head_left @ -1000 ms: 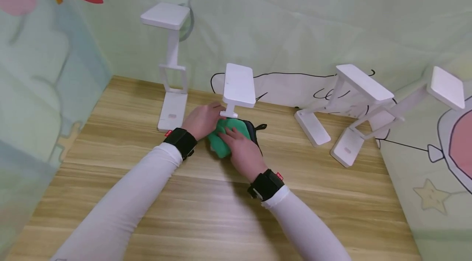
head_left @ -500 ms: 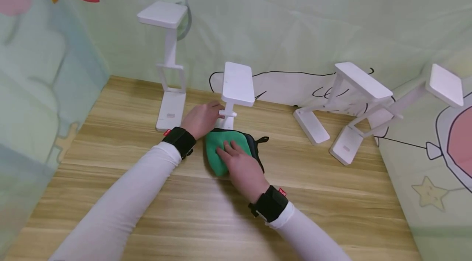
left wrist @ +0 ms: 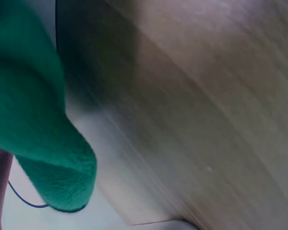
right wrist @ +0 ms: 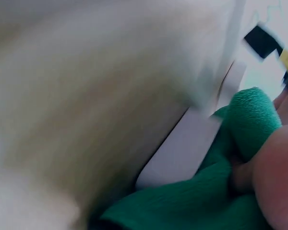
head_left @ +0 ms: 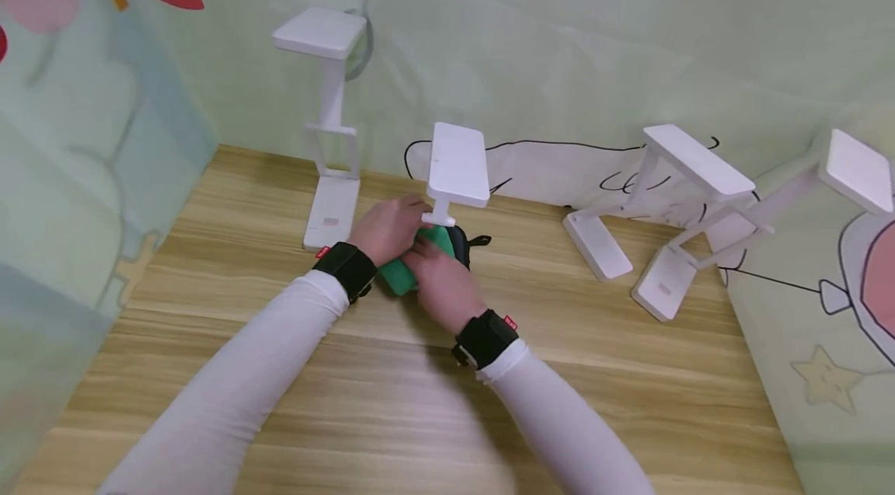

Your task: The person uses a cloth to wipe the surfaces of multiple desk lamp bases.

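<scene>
A green fleecy cloth [head_left: 398, 276] with a dark edge and a black loop lies bunched over the base of a white desk lamp [head_left: 457, 165]. My left hand [head_left: 389, 231] holds that lamp low down, fingertips right at its stem and partly hidden behind it. My right hand [head_left: 445, 285] presses on the cloth with bent fingers. In the right wrist view the thumb is tucked into a fold of the green cloth [right wrist: 182, 206], beside the lamp's white base [right wrist: 182, 148]. The left wrist view has the cloth [left wrist: 29, 105] hanging large at the left.
Another white desk lamp [head_left: 332, 211] stands just left of my left hand. At the right are two more, a folded-over lamp [head_left: 597, 242] and a leaning lamp [head_left: 664, 281]. A printed fabric wall [head_left: 531, 52] rises behind the wooden table [head_left: 336, 409].
My right hand slid the cloth toward me, uncovering the lamp base, then pushed it back up over the base, bunching it. My left hand stays at the lamp.
</scene>
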Demonstrator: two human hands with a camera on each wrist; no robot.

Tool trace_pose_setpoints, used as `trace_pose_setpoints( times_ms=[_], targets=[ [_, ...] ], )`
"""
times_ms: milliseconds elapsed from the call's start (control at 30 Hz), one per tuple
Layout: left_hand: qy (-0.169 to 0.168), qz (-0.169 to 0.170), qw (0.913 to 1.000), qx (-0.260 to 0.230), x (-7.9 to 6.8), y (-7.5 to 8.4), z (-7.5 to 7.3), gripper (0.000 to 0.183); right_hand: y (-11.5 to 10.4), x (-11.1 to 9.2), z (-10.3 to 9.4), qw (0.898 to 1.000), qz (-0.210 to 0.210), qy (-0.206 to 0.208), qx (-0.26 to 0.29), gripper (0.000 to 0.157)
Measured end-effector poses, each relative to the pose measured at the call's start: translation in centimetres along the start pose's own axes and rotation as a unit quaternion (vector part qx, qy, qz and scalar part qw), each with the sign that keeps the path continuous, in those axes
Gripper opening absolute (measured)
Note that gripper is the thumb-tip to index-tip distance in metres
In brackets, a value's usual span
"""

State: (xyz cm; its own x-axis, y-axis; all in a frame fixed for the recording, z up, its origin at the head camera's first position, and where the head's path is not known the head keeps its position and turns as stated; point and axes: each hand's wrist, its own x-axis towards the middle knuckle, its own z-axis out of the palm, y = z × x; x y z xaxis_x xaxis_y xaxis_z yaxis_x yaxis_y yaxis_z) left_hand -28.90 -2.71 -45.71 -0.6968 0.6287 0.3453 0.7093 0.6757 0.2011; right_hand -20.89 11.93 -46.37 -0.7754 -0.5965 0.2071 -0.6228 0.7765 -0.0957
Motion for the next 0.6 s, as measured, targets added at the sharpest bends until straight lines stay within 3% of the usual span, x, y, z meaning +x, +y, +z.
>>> trace_pose_setpoints(
  times_ms=[267, 600],
  targets=[
    [0.003, 0.008, 0.9999, 0.012, 0.0, 0.2, -0.1, 0.023, 1.4, 0.3, -0.2, 1.0, 0.022, -0.005, -0.001, 0.043],
    [0.0, -0.011, 0.9997, -0.021, 0.0, 0.1, 0.0, 0.023, 1.4, -2.0, -0.9, 0.997, 0.078, -0.026, 0.009, 0.055]
  ],
)
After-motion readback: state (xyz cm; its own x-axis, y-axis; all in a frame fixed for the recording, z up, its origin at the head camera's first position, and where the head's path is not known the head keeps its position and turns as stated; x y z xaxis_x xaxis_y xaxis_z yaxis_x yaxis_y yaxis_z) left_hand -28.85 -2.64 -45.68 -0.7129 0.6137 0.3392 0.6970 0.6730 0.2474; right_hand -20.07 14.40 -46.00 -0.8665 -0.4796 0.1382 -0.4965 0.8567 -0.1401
